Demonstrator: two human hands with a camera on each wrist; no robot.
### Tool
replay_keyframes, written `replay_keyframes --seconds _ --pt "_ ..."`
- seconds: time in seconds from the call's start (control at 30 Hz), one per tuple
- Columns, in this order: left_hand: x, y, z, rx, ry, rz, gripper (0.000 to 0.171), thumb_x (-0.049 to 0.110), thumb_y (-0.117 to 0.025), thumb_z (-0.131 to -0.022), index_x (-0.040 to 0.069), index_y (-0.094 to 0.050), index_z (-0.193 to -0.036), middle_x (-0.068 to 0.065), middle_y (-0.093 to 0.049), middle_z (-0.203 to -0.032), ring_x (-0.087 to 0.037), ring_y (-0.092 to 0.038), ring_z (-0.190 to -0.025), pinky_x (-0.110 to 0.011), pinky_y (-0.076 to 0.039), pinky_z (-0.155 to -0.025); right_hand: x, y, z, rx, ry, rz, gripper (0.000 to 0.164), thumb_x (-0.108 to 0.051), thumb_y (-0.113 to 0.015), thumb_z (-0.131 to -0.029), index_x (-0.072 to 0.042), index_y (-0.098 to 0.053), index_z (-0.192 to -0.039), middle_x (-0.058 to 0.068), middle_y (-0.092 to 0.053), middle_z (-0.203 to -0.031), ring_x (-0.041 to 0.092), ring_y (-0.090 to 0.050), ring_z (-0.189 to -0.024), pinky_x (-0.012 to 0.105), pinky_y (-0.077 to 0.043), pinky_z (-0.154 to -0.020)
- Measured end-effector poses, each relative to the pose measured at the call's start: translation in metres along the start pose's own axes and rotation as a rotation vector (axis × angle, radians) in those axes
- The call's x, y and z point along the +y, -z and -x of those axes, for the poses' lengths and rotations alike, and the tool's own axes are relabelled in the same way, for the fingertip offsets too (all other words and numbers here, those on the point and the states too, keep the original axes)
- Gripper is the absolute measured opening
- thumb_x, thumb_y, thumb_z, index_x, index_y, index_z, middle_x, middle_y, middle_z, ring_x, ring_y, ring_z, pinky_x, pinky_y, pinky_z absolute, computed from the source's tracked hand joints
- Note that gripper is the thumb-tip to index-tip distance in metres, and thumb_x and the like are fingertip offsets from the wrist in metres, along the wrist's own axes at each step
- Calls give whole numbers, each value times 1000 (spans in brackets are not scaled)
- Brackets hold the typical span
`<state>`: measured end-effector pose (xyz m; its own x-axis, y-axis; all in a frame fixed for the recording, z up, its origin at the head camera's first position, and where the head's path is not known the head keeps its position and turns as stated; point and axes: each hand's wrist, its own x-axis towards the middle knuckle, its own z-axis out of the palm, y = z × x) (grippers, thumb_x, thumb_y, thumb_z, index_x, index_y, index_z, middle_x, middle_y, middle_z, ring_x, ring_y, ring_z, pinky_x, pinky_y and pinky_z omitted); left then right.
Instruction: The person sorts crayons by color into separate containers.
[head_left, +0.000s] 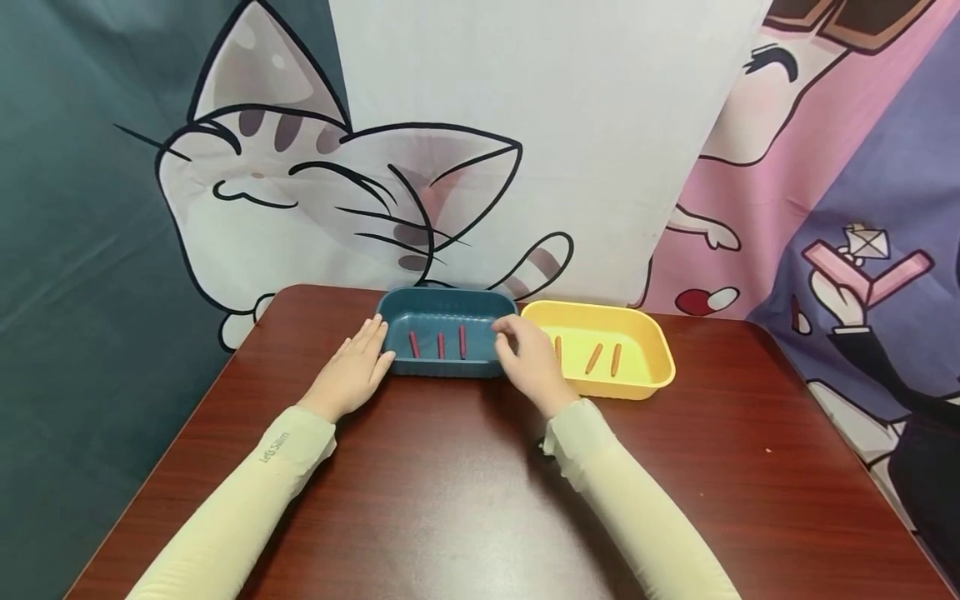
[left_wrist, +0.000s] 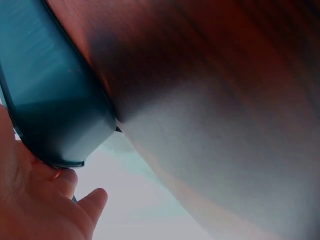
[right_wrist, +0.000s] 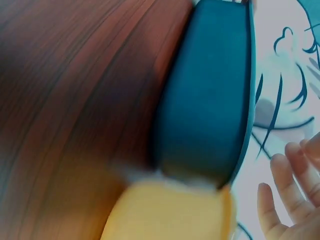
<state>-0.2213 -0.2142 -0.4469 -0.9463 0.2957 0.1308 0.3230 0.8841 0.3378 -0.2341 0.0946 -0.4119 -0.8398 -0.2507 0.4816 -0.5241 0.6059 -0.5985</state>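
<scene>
A teal plastic bin (head_left: 441, 367) stands at the back of the table, with three dark red crayon-like sticks (head_left: 441, 345) lying apart on its floor. My left hand (head_left: 349, 367) lies against the bin's left end, fingers extended along the rim. Over the right end is my right hand (head_left: 530, 357), its fingers loosely bent and the thumb apart, overlapping both bins in the head view. Nothing shows between the right fingers (right_wrist: 286, 182) in the right wrist view. A yellow bin (head_left: 615, 389) sits beside the teal one, holding three visible orange sticks (head_left: 593, 358), the leftmost partly hidden by the right hand.
The dark red-brown wooden table (head_left: 435, 492) reaches from the bins toward the person. Behind it hangs a cloth backdrop (head_left: 585, 125) printed with cartoon figures, close to the bins' far sides.
</scene>
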Motion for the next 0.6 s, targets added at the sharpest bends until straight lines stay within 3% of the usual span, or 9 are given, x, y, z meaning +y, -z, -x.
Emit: replay_keyframes --seconds 0.47,0.6 --pt "-5 1 2 -10 6 -18 66 36 -41 -109 -4 -24 -159 -19 -18 -167 -35 -15 -154 -59 -22 -120 76 92 26 123 151 188 19 4 -62 -89 4 -69 -106 19 -69 -98 37 -62 -94 52 -48 -91" --pt "-7 0 3 -12 8 -22 67 37 -43 -108 -2 -23 -159 -18 -19 -167 -35 -16 -154 -59 -22 -120 98 115 34 162 115 213 19 7 -60 -89 5 -69 -105 20 -67 -98 38 -59 -95 52 -45 -92"
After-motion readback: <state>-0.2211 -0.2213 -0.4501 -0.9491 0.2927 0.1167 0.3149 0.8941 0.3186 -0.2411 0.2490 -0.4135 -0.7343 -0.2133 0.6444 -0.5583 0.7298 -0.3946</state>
